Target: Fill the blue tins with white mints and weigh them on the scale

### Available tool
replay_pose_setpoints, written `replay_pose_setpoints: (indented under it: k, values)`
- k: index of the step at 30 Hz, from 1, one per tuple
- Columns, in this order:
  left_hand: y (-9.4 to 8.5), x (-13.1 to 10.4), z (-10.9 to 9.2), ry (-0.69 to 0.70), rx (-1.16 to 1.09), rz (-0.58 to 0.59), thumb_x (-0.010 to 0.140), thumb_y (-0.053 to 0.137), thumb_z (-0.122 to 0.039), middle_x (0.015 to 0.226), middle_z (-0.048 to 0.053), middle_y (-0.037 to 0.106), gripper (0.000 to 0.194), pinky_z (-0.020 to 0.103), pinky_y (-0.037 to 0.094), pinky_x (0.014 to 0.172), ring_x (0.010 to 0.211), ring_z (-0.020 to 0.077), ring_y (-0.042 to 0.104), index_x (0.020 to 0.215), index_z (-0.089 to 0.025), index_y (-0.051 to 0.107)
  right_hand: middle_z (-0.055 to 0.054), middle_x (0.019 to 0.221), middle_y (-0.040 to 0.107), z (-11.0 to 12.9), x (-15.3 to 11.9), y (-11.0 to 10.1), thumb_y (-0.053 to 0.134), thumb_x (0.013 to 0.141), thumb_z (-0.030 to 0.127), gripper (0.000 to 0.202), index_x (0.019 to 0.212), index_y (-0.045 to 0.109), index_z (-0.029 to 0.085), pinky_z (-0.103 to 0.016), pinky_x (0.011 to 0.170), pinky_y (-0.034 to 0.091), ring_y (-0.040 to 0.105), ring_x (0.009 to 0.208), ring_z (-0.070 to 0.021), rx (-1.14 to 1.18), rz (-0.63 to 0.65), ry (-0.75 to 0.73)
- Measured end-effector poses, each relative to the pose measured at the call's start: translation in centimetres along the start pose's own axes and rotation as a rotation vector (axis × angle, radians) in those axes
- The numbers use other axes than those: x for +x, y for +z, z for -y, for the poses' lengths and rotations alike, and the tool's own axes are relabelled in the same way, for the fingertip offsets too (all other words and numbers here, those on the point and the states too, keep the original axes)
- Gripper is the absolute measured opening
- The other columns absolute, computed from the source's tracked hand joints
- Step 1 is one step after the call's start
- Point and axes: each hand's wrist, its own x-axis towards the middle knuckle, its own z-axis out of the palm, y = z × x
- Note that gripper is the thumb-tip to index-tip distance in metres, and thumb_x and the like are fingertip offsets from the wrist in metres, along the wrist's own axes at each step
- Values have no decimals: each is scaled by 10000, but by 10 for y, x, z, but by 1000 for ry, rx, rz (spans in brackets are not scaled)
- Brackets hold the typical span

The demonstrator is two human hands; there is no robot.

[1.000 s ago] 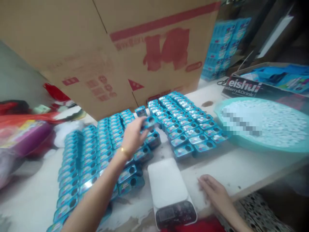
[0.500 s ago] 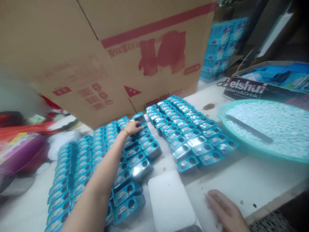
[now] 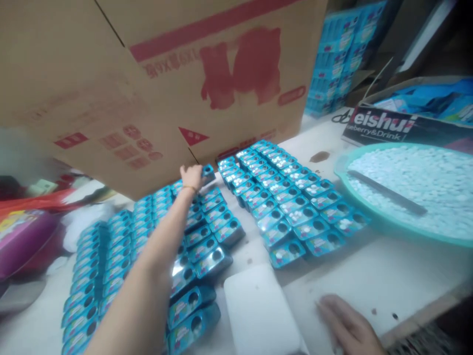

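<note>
My left hand (image 3: 192, 178) reaches to the far end of the left block of small blue boxes (image 3: 209, 256). Its fingers are closed round one blue box (image 3: 209, 172), beside the cardboard carton. Each box has a printed top with a dark round hole. My left forearm covers part of the rows. On the right, another block of blue boxes (image 3: 295, 202) has white tablets in or on many tops. My right hand (image 3: 349, 323) is low at the right, beside a white rectangular box (image 3: 260, 310); its blurred fingers look loosely stretched, with nothing visible in them.
A large cardboard carton (image 3: 155, 108) stands behind the rows. At right, a turquoise basin (image 3: 343, 172) of white tablets holds a dark flat strip (image 3: 388, 192). Behind it are a printed black box (image 3: 384, 125), scissors (image 3: 342, 117) and stacked blue packs (image 3: 332, 64). A purple package (image 3: 29, 241) lies left.
My left hand has moved slightly left and away from me, with the blue box shifted toward the carton. The view has shifted a little. My right hand stays about where it was.
</note>
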Motion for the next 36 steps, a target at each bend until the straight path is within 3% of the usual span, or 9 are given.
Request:
replay_pose_setpoints:
  k: [3,5,8,11,14,19,23,29,36]
  values:
    - [-49,-47,-5,12,-20,-105,829,508,-322,1204,102,567,380,514,201,1070,1160,283,485,1188,-198,503,21,551,530,1,-3,-4,558,788,512,310,738,594,208,-217,418,403,475,446,-116,-58,60,8]
    - [-84,-93,-16,133,-110,-209,794,567,-359,1057,70,611,369,424,376,948,1002,244,555,1124,-195,543,11,615,561,0,-4,-7,525,824,493,295,778,575,206,-228,441,406,478,459,-110,-65,69,-2]
    - [-121,-177,-44,325,-202,-125,805,567,-399,930,51,620,359,332,453,752,821,190,572,1064,-150,569,18,630,545,0,-4,-10,521,843,463,263,801,559,206,-230,476,410,488,491,-107,-66,99,-42]
    - [-122,-259,-78,480,-279,84,843,527,-393,937,68,637,319,325,465,724,818,195,593,1057,-159,565,20,647,553,-1,-5,-11,527,843,453,256,787,546,203,-226,468,402,486,478,-95,-42,100,-65]
    - [-96,-311,-104,535,-315,193,870,504,-397,904,70,643,287,359,468,775,832,207,601,1030,-166,560,25,643,555,-3,-5,-11,535,839,454,261,782,543,200,-221,446,387,483,459,-88,-21,107,-98]
    - [-70,-333,-119,560,-299,166,859,540,-374,974,89,643,344,421,442,886,922,236,601,1128,-161,525,28,638,559,-8,-5,-13,551,825,464,270,776,544,198,-220,442,388,486,459,-88,8,130,-151]
    - [-87,-343,-112,497,-375,47,818,600,-458,1114,104,619,511,418,435,929,1037,251,575,1234,-183,490,27,639,566,-9,-6,-16,556,820,465,270,778,544,198,-218,450,392,484,466,-85,17,141,-160]
    - [-105,-386,-91,141,-546,-154,859,573,-346,869,23,665,258,303,491,781,807,159,630,1078,-212,591,11,677,592,-9,-8,-17,553,810,497,301,836,549,197,-219,446,392,481,476,-84,36,142,-162]
    - [-69,-432,-81,-22,-632,-137,847,595,-303,883,32,682,198,266,498,757,779,142,632,998,-183,641,4,688,604,-7,-8,-17,562,810,467,273,825,558,194,-217,436,386,485,469,-79,17,151,-173]
